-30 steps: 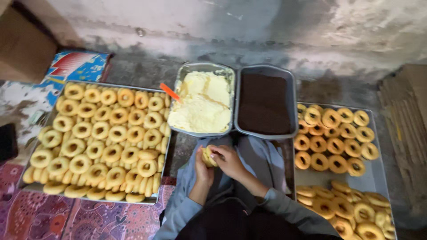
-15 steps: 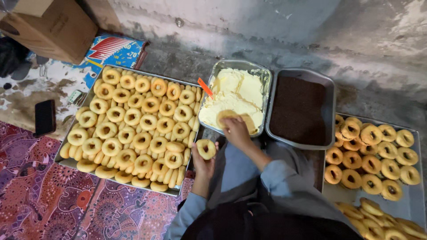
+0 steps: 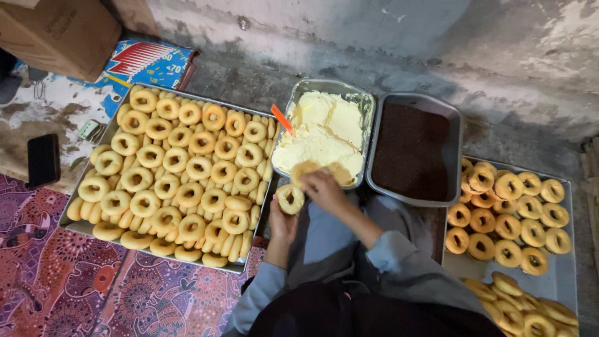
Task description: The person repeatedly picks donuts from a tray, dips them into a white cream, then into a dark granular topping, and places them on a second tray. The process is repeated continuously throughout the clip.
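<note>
My left hand [image 3: 282,221] pinches one ring-shaped pastry [image 3: 291,199] upright between thumb and fingers, its hole facing up toward me, so its face is open to the filling. My right hand [image 3: 323,185] reaches forward with fingers curled over the near edge of the foil tray of pale yellow cream [image 3: 324,134]; whether it grips cream or a second pastry piece I cannot tell. An orange scraper [image 3: 281,118] stands stuck in the cream at the tray's left side. Just right of it, touching, sits a grey metal pan of dark brown crumbs [image 3: 412,150]. To my left a large metal tray [image 3: 93,150] is packed with rows of ring pastries, close enough to pick from. To my right another tray [image 3: 561,274] holds more rings with bare metal showing between them. A patterned purple mat [image 3: 56,281] and a black phone [image 3: 43,159] lie at far left.
</note>
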